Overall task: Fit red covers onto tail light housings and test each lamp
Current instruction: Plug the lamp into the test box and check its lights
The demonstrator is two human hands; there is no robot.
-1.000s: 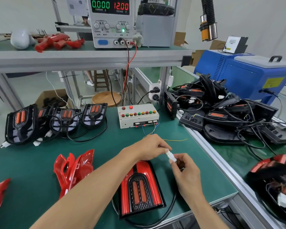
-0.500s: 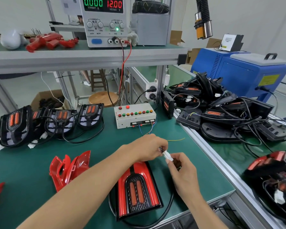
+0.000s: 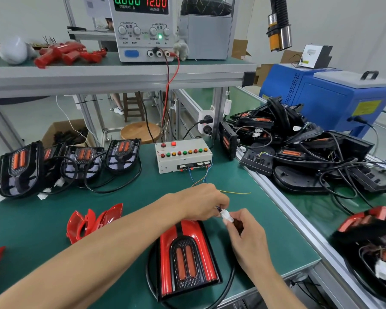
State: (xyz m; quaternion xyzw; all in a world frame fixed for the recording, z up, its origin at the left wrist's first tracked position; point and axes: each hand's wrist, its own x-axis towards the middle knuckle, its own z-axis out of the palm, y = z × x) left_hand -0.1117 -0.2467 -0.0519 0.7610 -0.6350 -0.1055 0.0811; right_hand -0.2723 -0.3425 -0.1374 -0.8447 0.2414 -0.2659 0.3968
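Green bench mat (image 3: 42, 219), supply (image 3: 143, 27) at upper centre reading 12.00 V and 0.000 A.
Covered lamp (image 3: 187, 257) lying lower centre, unlit. Left hand (image 3: 201, 202) pinching the tester leads, right hand (image 3: 245, 233) pinching the white connector (image 3: 227, 216), halves meeting just above the lamp. Risks: plug misaligned or half-seated, giving a false dead-lamp reading; thin wires (image 3: 198, 177) from test box (image 3: 183, 155) yanked loose; cable (image 3: 227, 284) looping near the front edge, could drag the lamp off. Spare red covers (image 3: 91, 221) at left, uncovered housings (image 3: 76, 159) behind them.

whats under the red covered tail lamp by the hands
A black cable loops out from beneath the red-covered tail lamp on the green bench mat. The lamp hides where it attaches.
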